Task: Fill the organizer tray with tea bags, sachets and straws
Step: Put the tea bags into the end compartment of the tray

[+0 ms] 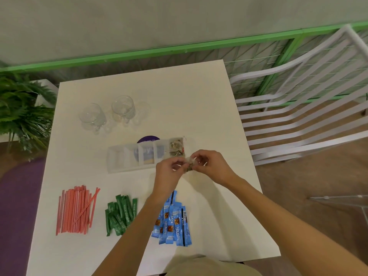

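Note:
A clear organizer tray (119, 162) with several compartments lies mid-table. Its rightmost compartment holds tea bags (176, 148); the other compartments look empty. Just in front of the tray's right end, my left hand (169, 168) and my right hand (211, 164) both pinch a tea bag (189, 166) between them, a little above the table. Nearer to me lie red straws (76, 211) on the left, green sachets (120, 216) in the middle and blue Nescafe sachets (173, 224) under my left forearm.
Two clear glass cups (92, 116) (123, 107) stand at the back of the white table (209, 108). A purple round coaster (148, 140) shows behind and through the tray. A white slatted chair (298, 116) stands right, a green plant (22, 114) left.

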`<state>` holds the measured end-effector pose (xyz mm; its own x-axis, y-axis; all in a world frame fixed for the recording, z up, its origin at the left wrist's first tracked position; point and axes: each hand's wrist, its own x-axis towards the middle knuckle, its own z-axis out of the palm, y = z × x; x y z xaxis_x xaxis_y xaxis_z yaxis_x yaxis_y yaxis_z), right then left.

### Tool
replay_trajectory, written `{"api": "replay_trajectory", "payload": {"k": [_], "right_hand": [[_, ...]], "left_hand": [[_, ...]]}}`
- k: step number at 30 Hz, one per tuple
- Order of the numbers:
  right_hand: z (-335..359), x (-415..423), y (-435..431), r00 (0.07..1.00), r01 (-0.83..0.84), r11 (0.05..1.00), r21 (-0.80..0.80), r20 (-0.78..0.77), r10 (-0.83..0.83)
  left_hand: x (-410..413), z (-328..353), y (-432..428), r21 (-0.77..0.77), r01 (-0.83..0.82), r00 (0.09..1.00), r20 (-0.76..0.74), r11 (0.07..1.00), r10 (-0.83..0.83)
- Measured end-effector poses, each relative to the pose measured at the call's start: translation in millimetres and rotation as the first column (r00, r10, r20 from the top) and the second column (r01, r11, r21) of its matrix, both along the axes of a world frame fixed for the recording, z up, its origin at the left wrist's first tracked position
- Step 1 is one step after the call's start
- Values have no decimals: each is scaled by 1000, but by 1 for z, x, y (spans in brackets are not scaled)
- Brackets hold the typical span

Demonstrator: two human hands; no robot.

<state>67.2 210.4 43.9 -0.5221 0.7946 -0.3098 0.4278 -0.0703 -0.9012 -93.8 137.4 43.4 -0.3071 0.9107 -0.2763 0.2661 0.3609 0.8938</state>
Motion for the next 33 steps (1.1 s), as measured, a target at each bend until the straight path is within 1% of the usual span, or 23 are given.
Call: {"api": "replay_trajectory", "payload": {"k": [5,9,11,12,15,20,22,25,29,33], "right_hand": [[5,-31,22,996,74,995,64,38,-77],[4,-46,37,993,94,991,101,57,-100],[3,-49,40,991,81,989,122,99,-93],[-10,-73,55,986,69,993,101,142,-83],[-14,-81,56,966,45,991,124,247,-75],[-21,-79,56,926,-15,979,201,372,-62],[-23,-80,58,915,-30,975,219,399,-61],[-28,-81,60,903,-55,971,234,426,-51],[-32,-82,61,899,-60,969,241,435,-52],[-33,-82,59,904,-50,971,232,423,-54]], "left_hand": [[-20,4,19,60,-35,999,-21,998,36],[-29,0,30,71,-80,993,-78,994,86],[-30,0,32,74,-66,990,-119,995,75],[-50,-16,45,44,-76,990,-120,996,81],[-55,-24,47,9,-2,974,-227,1000,4],[-51,-25,51,-12,123,902,-416,992,-117],[-52,-27,51,-23,178,855,-491,984,-167],[-56,-34,51,-66,202,769,-607,977,-200],[-60,-40,51,-62,211,724,-661,975,-199],[-60,-39,52,-71,192,732,-654,979,-191]]}}
